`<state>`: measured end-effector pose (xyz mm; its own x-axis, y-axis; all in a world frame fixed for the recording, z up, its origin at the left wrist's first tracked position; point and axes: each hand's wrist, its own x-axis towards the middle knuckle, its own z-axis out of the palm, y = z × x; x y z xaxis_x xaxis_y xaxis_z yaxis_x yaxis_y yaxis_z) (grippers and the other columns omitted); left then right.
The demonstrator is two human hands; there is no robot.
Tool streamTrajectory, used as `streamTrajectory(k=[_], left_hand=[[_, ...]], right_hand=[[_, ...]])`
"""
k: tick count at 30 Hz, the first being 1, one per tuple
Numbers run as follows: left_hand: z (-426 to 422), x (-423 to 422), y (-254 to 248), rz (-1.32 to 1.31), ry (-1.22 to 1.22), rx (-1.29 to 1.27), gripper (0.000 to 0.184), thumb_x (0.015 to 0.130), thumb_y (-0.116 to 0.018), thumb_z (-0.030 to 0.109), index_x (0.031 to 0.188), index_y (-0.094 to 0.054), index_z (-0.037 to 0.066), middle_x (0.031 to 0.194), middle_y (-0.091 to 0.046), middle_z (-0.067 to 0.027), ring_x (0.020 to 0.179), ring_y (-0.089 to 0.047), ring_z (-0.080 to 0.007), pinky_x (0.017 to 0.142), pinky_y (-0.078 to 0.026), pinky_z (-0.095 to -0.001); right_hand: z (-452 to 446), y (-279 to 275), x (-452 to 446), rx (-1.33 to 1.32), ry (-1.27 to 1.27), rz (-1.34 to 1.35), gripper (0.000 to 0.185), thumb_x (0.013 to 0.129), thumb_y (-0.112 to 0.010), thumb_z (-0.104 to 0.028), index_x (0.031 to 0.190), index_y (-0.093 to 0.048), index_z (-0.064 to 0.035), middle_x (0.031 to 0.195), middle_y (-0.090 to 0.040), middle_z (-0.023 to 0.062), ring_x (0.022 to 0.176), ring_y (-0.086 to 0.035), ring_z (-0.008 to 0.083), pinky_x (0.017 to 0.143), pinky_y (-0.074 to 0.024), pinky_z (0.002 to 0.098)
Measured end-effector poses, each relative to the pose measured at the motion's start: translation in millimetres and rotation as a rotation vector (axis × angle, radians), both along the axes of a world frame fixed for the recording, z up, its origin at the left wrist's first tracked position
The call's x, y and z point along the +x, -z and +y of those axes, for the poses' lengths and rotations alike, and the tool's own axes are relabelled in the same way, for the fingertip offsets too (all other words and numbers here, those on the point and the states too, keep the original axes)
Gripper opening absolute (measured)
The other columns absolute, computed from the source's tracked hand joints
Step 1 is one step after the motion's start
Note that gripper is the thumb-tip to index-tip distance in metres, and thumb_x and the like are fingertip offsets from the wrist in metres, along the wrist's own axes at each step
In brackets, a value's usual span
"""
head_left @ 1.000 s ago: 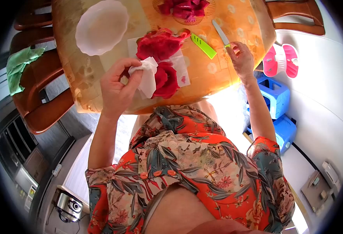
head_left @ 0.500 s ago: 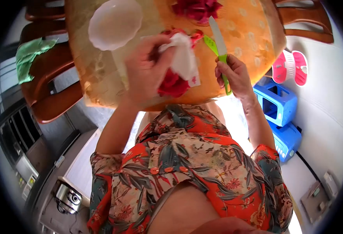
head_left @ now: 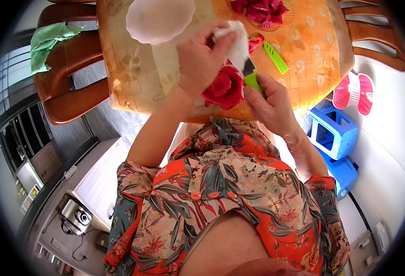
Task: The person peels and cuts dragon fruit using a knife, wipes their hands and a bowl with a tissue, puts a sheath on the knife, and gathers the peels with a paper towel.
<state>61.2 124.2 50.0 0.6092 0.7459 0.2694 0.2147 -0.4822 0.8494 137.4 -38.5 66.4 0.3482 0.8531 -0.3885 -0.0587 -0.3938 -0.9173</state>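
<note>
My left hand (head_left: 202, 60) pinches a white tissue (head_left: 237, 45) above the red peels. In my right hand (head_left: 272, 102) is a knife with a green handle (head_left: 253, 83); its blade touches or overlaps the lower edge of the tissue. A red, petal-like peel (head_left: 225, 87) lies near the table's front edge, just below the tissue. More red peel (head_left: 256, 40) shows beside the tissue, partly hidden by it and my left hand. The green knife sheath (head_left: 276, 57) rests on the table to the right.
A white scalloped bowl (head_left: 160, 18) stands at the table's back left. Dark red peels (head_left: 263, 11) fill a clear ribbed dish at the back. Wooden chairs flank the table (head_left: 138, 87); a green cloth (head_left: 50, 43) hangs on one. Blue stools (head_left: 335, 133) stand at right.
My right hand has picked the knife up from the table and brought it left to the tissue. My left hand, still holding the tissue, has moved up and right. The view has shifted.
</note>
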Motion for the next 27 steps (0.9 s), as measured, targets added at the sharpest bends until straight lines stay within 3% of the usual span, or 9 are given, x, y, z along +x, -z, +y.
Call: streamTrajectory(k=[4,6,8,11,14,17,25,27], left_hand=[[20,-2,-11,0.103,-0.191,-0.069,0.016,0.079,-0.067,0.014,0.089,-0.061,0.002,0.076,-0.062,-0.004,0.058,-0.053,-0.0063,0.05,-0.043,-0.0221],[33,-9,-2,-0.063,-0.174,-0.06,0.017,0.081,-0.065,0.014,0.092,-0.06,0.002,0.077,-0.062,-0.0033,0.058,-0.053,-0.0056,0.049,-0.042,-0.0201],[33,-17,4,-0.105,-0.088,-0.215,0.017,0.084,-0.061,0.012,0.097,-0.058,0.001,0.078,-0.062,-0.0029,0.059,-0.054,-0.0055,0.048,-0.043,-0.0189],[20,-26,-2,-0.157,0.073,-0.475,0.019,0.085,-0.059,0.009,0.101,-0.056,0.0,0.08,-0.062,-0.0028,0.061,-0.056,-0.0062,0.049,-0.045,-0.0193],[-3,-25,-8,-0.281,0.214,-0.897,0.022,0.084,-0.06,0.009,0.104,-0.056,0.0,0.084,-0.062,-0.0029,0.065,-0.057,-0.0072,0.054,-0.048,-0.0205],[-21,-23,-11,-0.373,0.287,-1.241,0.022,0.084,-0.061,0.009,0.103,-0.057,0.0,0.083,-0.062,-0.0028,0.065,-0.057,-0.0073,0.054,-0.047,-0.0205],[-33,-24,-10,-0.37,0.144,-1.085,0.017,0.083,-0.063,0.012,0.096,-0.059,0.001,0.074,-0.061,-0.0023,0.056,-0.052,-0.0066,0.046,-0.039,-0.0194],[-34,-26,-15,-0.386,0.02,-0.967,0.016,0.082,-0.064,0.012,0.094,-0.06,0.002,0.072,-0.06,-0.0022,0.054,-0.051,-0.0064,0.044,-0.037,-0.0191]], right_hand=[[-1,-6,-5,0.049,0.021,0.057,0.014,0.091,-0.051,-0.015,0.097,-0.053,-0.0026,0.07,-0.05,-0.0024,0.053,-0.041,0.0026,0.045,-0.0327,0.0179],[1,-6,-3,0.115,0.059,0.115,0.015,0.091,-0.051,-0.017,0.097,-0.053,-0.0027,0.068,-0.05,-0.0015,0.053,-0.042,0.0033,0.045,-0.0331,0.0179],[4,5,2,0.215,0.08,0.132,0.017,0.092,-0.049,-0.019,0.096,-0.054,-0.0028,0.066,-0.05,-0.0007,0.053,-0.043,0.0037,0.045,-0.0328,0.0176],[6,-3,16,-0.009,0.109,0.327,0.023,0.092,-0.051,-0.024,0.094,-0.057,-0.0024,0.066,-0.05,-0.0031,0.061,-0.044,0.0048,0.053,-0.0369,0.0211],[12,5,6,0.122,0.19,0.288,0.026,0.094,-0.045,-0.026,0.088,-0.055,-0.0028,0.064,-0.05,-0.0009,0.052,-0.042,0.0038,0.044,-0.031,0.0174],[11,20,3,0.113,0.172,0.078,0.026,0.094,-0.047,-0.025,0.084,-0.055,-0.003,0.063,-0.048,-0.0023,0.053,-0.04,0.0034,0.045,-0.0305,0.018],[-7,11,6,0.031,0.052,-0.122,0.023,0.091,-0.052,-0.022,0.08,-0.055,-0.0033,0.062,-0.046,-0.005,0.056,-0.039,0.0036,0.049,-0.0328,0.0199],[-21,23,19,-0.023,-0.077,-0.299,0.022,0.091,-0.053,-0.022,0.079,-0.055,-0.0033,0.062,-0.046,-0.0049,0.057,-0.04,0.0036,0.049,-0.0333,0.0198]])
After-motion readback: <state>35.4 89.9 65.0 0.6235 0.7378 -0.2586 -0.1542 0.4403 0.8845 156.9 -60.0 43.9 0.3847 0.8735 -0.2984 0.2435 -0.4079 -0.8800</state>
